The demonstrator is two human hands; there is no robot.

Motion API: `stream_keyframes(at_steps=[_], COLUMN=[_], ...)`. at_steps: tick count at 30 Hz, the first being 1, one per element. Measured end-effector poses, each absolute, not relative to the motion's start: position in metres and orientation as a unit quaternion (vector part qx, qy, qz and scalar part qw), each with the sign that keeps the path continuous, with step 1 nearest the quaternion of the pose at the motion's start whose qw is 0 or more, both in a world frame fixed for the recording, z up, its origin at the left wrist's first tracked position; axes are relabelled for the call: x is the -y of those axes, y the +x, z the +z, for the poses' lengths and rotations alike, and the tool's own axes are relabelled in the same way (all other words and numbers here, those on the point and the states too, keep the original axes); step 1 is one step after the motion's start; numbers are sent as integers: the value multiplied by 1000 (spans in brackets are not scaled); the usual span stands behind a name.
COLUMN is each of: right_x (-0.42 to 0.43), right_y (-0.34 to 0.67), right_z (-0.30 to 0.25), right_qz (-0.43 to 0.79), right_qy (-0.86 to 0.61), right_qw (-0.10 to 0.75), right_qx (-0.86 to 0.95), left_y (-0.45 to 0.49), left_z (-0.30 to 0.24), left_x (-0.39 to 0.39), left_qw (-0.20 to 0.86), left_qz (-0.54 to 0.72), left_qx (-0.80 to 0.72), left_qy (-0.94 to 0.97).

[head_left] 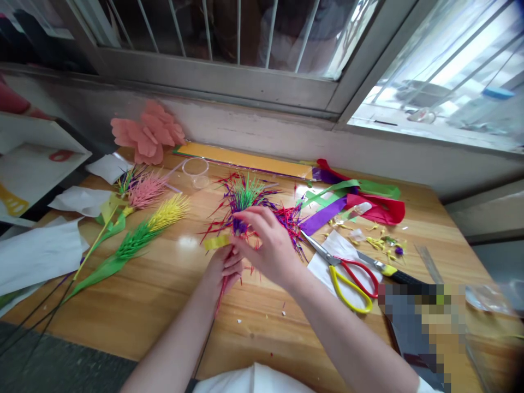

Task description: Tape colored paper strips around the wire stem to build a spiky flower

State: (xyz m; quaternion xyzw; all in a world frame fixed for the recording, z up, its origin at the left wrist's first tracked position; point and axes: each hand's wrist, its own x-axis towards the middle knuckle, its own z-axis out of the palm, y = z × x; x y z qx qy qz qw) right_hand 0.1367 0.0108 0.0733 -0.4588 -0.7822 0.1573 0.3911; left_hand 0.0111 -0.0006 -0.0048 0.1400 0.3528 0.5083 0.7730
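My left hand (226,266) is closed around the thin red-wrapped stem (220,297) of a handmade paper grain ear. Green bristles (246,191) stand up at the ear's head, above a purple base (239,224). A small yellow strip or roll of tape (216,242) sits at the top of my left fingers. My right hand (268,243) curves beside the base, its thumb and raised forefinger apart; whether it touches the ear is unclear. Loose red and purple paper spikes (290,221) lie behind and beside the ear.
Red-and-yellow-handled scissors (354,278) and a black-yellow cutter knife (403,275) lie right. Finished green-yellow (135,243) and pink (147,188) paper ears lie left. Coloured paper strips (327,215) and yellow bits (374,243) are scattered at the right. A pink paper flower (147,131) stands behind.
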Motion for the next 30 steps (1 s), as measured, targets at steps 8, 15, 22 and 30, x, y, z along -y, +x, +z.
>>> stream_keyframes(at_steps=[8, 15, 22, 30], right_x=[-44, -36, -37, -24], right_y=[238, 250, 255, 240], right_z=[33, 11, 5, 16], right_qz=[117, 119, 167, 313], right_qy=[-589, -515, -519, -574], right_qw=[311, 204, 246, 411], right_qx=[737, 824, 802, 635], left_y=[11, 12, 13, 14], left_z=[5, 1, 2, 1], left_x=[7, 7, 8, 9], left_qw=[884, 888, 887, 889], left_qz=[453, 450, 448, 442], left_qx=[-86, -75, -86, -92], left_qy=[-73, -68, -68, -74])
